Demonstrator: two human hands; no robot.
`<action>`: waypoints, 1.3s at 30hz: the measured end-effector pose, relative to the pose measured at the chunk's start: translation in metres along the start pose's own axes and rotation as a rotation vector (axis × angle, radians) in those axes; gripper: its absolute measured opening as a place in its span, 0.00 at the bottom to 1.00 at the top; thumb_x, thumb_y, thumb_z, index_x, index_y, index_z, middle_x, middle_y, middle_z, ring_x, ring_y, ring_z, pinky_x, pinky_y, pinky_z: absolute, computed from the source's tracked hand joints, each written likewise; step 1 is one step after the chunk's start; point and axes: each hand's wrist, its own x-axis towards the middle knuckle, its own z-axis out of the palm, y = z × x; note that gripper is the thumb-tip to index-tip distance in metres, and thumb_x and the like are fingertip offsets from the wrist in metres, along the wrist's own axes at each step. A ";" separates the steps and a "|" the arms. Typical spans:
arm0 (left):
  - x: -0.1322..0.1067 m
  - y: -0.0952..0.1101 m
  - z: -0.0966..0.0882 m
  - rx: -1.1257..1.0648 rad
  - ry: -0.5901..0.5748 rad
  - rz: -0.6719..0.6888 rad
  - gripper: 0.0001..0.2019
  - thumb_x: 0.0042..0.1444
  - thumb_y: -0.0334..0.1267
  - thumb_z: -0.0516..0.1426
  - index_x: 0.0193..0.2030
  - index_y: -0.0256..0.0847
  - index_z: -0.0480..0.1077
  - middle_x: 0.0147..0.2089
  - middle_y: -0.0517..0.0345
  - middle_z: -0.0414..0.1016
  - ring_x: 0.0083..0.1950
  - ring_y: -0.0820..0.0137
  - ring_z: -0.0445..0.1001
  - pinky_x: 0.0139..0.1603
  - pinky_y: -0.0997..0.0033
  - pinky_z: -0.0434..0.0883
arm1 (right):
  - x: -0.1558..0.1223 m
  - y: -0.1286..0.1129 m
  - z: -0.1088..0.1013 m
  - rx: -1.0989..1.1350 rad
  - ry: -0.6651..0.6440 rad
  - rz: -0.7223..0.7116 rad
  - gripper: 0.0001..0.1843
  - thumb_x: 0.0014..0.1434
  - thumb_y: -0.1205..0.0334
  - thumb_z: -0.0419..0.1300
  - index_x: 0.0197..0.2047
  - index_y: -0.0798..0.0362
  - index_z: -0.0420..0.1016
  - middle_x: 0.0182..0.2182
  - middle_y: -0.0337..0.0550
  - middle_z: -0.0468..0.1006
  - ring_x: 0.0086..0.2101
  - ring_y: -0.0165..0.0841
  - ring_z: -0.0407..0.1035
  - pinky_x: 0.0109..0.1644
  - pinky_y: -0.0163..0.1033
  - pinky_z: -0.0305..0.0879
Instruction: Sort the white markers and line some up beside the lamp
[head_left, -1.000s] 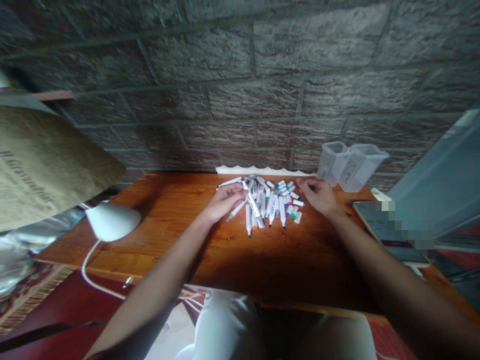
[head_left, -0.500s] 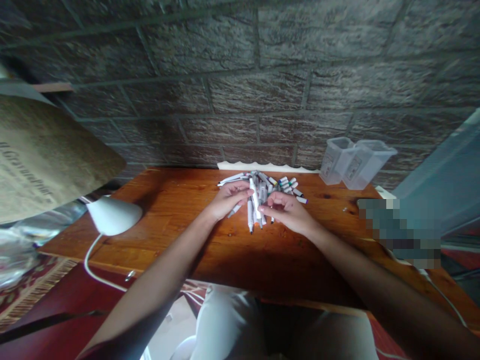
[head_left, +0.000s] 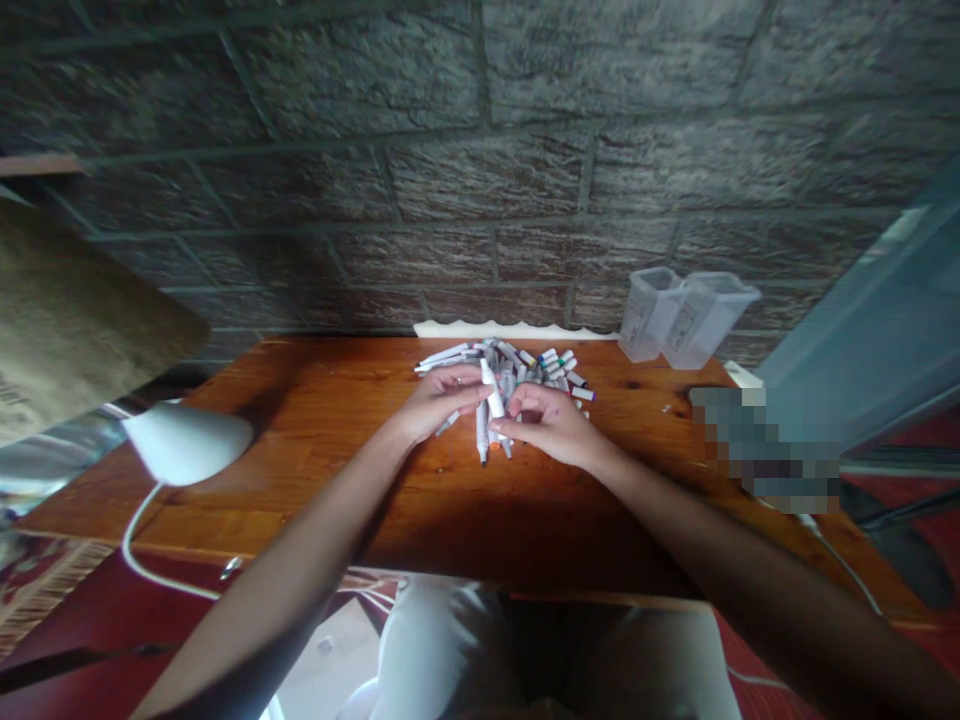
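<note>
While wooden desktop [head_left: 525, 530] stretches toward its front edge [head_left: 600, 598], left hand [head_left: 431, 402] and right hand [head_left: 561, 428] pinch one white marker [head_left: 496, 402].

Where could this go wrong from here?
The white marker might slip, since the left hand appears to hold it only by the fingers.
Loose markers lie close around both hands, so the right hand could knock some and set them rolling across the wooden table.
</note>
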 end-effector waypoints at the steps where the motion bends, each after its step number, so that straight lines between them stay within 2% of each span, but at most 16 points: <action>1: 0.000 0.000 0.000 0.001 0.002 -0.004 0.17 0.45 0.41 0.69 0.39 0.33 0.79 0.29 0.57 0.74 0.23 0.82 0.59 0.24 0.79 0.55 | 0.000 0.001 0.000 -0.002 0.004 -0.016 0.24 0.43 0.47 0.72 0.30 0.53 0.64 0.28 0.35 0.73 0.28 0.26 0.66 0.33 0.33 0.61; 7: 0.001 0.003 0.003 -0.038 0.009 -0.005 0.17 0.44 0.42 0.70 0.39 0.34 0.79 0.27 0.58 0.73 0.22 0.82 0.59 0.23 0.80 0.54 | 0.000 -0.003 -0.003 -0.039 -0.006 -0.128 0.20 0.49 0.50 0.70 0.33 0.52 0.67 0.31 0.36 0.74 0.30 0.27 0.68 0.35 0.33 0.63; 10: 0.001 0.004 0.004 -0.053 0.015 -0.020 0.16 0.45 0.44 0.69 0.35 0.33 0.78 0.26 0.59 0.69 0.23 0.82 0.59 0.23 0.80 0.54 | -0.002 -0.009 -0.004 -0.085 -0.050 -0.176 0.15 0.55 0.51 0.66 0.40 0.51 0.70 0.33 0.37 0.74 0.31 0.26 0.67 0.34 0.32 0.62; 14: 0.002 0.002 0.002 -0.061 0.018 -0.032 0.17 0.45 0.47 0.69 0.28 0.32 0.74 0.23 0.61 0.64 0.23 0.81 0.58 0.25 0.80 0.56 | -0.005 -0.017 -0.003 -0.092 -0.175 -0.169 0.14 0.62 0.52 0.58 0.47 0.49 0.74 0.33 0.36 0.73 0.26 0.23 0.64 0.29 0.30 0.61; 17: 0.003 -0.001 -0.001 -0.047 -0.013 -0.022 0.18 0.47 0.48 0.68 0.29 0.33 0.74 0.22 0.62 0.63 0.23 0.80 0.58 0.26 0.79 0.57 | -0.007 -0.022 -0.003 -0.027 -0.193 -0.138 0.16 0.65 0.51 0.54 0.49 0.49 0.74 0.30 0.35 0.72 0.22 0.21 0.63 0.25 0.29 0.59; 20: 0.003 -0.003 -0.003 0.027 -0.014 0.012 0.17 0.52 0.49 0.65 0.30 0.33 0.75 0.21 0.62 0.63 0.23 0.80 0.57 0.24 0.79 0.54 | -0.006 -0.028 -0.009 0.040 -0.144 -0.117 0.17 0.65 0.50 0.54 0.52 0.48 0.71 0.28 0.34 0.74 0.21 0.22 0.65 0.24 0.29 0.58; 23: 0.002 -0.002 -0.001 0.269 0.076 0.132 0.18 0.52 0.49 0.64 0.28 0.33 0.75 0.22 0.60 0.67 0.23 0.80 0.58 0.25 0.78 0.56 | -0.003 -0.032 -0.020 0.096 -0.016 -0.145 0.21 0.59 0.51 0.62 0.54 0.46 0.68 0.33 0.35 0.77 0.20 0.21 0.65 0.22 0.29 0.57; 25: 0.000 -0.001 0.002 0.488 0.147 0.255 0.16 0.52 0.48 0.65 0.29 0.33 0.76 0.23 0.60 0.69 0.24 0.79 0.60 0.27 0.78 0.58 | 0.000 -0.032 -0.026 0.128 0.114 -0.166 0.21 0.57 0.50 0.64 0.52 0.48 0.69 0.33 0.36 0.78 0.18 0.20 0.61 0.20 0.29 0.53; 28: -0.002 -0.001 0.008 0.647 0.209 0.387 0.14 0.53 0.45 0.64 0.37 0.34 0.78 0.23 0.62 0.69 0.25 0.79 0.60 0.28 0.78 0.59 | 0.005 -0.027 -0.029 0.140 0.288 -0.153 0.19 0.59 0.45 0.61 0.44 0.52 0.73 0.23 0.33 0.73 0.16 0.19 0.52 0.18 0.29 0.46; 30: -0.002 -0.002 0.010 0.622 0.196 0.393 0.14 0.54 0.44 0.63 0.40 0.35 0.78 0.26 0.60 0.73 0.26 0.78 0.63 0.30 0.78 0.62 | 0.006 -0.022 -0.027 0.147 0.345 -0.117 0.21 0.58 0.43 0.61 0.38 0.54 0.74 0.18 0.31 0.65 0.16 0.19 0.50 0.18 0.30 0.44; 32: -0.002 -0.005 0.011 0.548 0.142 0.354 0.14 0.56 0.45 0.62 0.39 0.34 0.78 0.32 0.55 0.78 0.31 0.76 0.69 0.34 0.77 0.66 | 0.006 -0.018 -0.023 0.162 0.356 -0.068 0.22 0.55 0.42 0.64 0.33 0.55 0.73 0.16 0.30 0.61 0.16 0.19 0.50 0.19 0.30 0.44; 35: -0.002 -0.010 0.012 0.431 0.038 0.291 0.14 0.57 0.44 0.61 0.38 0.33 0.78 0.37 0.51 0.80 0.35 0.72 0.75 0.39 0.74 0.70 | 0.004 -0.016 -0.014 0.147 0.325 -0.011 0.22 0.51 0.43 0.66 0.32 0.55 0.73 0.19 0.32 0.65 0.18 0.20 0.53 0.21 0.30 0.46; 39: -0.003 -0.014 0.017 0.352 -0.036 0.263 0.13 0.54 0.43 0.64 0.38 0.33 0.78 0.37 0.51 0.81 0.35 0.72 0.76 0.39 0.75 0.71 | 0.001 -0.020 -0.005 0.054 0.254 0.008 0.21 0.51 0.45 0.67 0.32 0.57 0.75 0.22 0.35 0.69 0.20 0.21 0.55 0.23 0.30 0.48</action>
